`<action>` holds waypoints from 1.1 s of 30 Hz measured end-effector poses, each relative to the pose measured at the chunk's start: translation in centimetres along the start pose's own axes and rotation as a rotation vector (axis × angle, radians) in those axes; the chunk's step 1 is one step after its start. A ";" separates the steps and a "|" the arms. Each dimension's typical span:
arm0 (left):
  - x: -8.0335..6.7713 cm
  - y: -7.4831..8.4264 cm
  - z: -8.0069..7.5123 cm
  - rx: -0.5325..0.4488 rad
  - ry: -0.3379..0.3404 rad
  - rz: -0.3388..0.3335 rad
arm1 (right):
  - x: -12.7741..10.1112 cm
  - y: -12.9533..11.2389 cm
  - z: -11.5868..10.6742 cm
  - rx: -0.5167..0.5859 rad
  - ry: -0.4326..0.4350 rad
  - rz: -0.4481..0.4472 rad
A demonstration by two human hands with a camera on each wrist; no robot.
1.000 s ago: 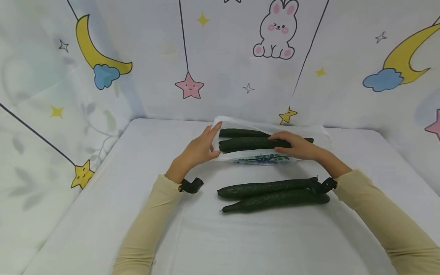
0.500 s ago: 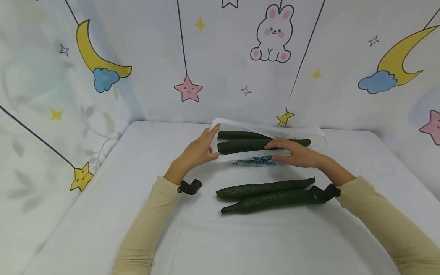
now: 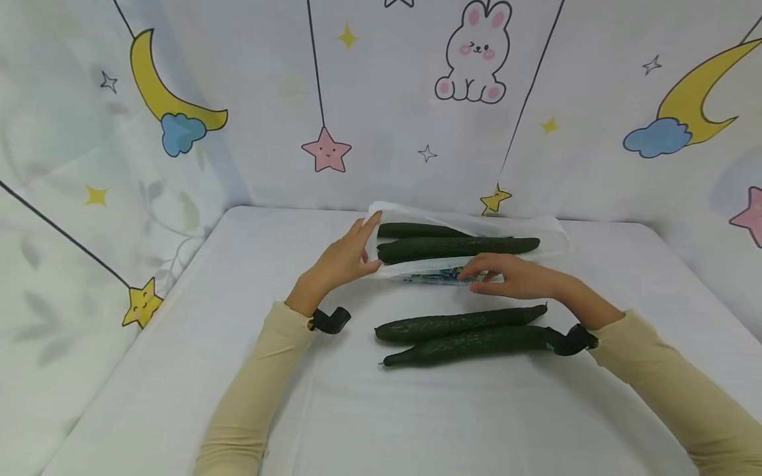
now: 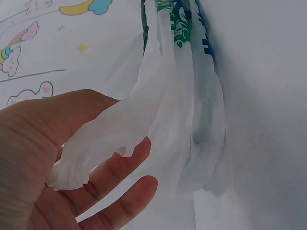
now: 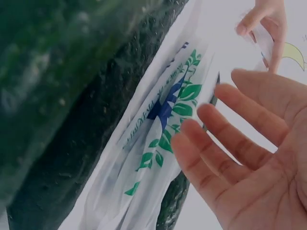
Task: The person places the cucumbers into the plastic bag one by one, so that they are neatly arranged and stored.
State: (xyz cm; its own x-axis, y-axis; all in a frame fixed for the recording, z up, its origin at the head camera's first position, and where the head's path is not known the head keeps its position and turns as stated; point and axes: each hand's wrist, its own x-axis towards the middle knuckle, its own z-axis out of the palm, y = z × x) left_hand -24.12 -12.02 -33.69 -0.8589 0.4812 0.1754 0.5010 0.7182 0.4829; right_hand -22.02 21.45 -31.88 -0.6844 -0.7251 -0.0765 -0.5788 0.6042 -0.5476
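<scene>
A white plastic bag [image 3: 550,235] with a green and blue leaf print lies on its side at the back of the table. Inside rest two cucumbers, the front one [image 3: 458,247] in full sight and the rear one [image 3: 417,230] partly covered by the bag. At the bag's left mouth my left hand [image 3: 342,264] holds the rim, plastic running between thumb and fingers [image 4: 120,201]. My right hand [image 3: 518,277] hovers before the printed side, fingers loosely bent and holding nothing; the right wrist view shows its palm [image 5: 268,191] apart from the cucumbers.
Two more cucumbers lie on the white tabletop [image 3: 357,410] nearer me, a rear one [image 3: 452,324] and a front one [image 3: 470,347] whose right end hides behind the right wrist camera [image 3: 571,340]. A patterned backdrop [image 3: 381,106] rises behind the table.
My right hand has come off the cucumber in the bag and drawn back toward me, to the bag's front. The left hand stays at the mouth of the bag.
</scene>
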 end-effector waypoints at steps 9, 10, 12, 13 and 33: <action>0.1 0.1 -0.2 0.004 0.001 -0.001 | -0.1 0.1 0.5 -0.044 -0.169 -0.051; 0.1 0.1 -0.2 0.005 0.004 -0.002 | -0.1 0.1 0.5 -0.050 -0.183 -0.036; 0.2 0.1 -0.3 0.000 0.004 -0.003 | -0.2 0.1 0.7 -0.048 -0.220 0.005; 0.2 0.1 -0.3 -0.005 0.000 -0.004 | -0.2 0.0 0.8 -0.051 -0.236 0.021; 0.0 0.2 0.0 -0.017 -0.017 -0.022 | -0.3 0.0 3.2 -0.061 -0.238 -0.012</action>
State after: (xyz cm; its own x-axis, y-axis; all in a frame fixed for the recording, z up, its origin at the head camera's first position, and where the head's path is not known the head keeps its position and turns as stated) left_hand -24.05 -11.83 -33.60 -0.8675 0.4744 0.1499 0.4802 0.7198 0.5012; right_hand -20.40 20.55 -34.55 -0.5581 -0.7852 -0.2682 -0.6169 0.6089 -0.4987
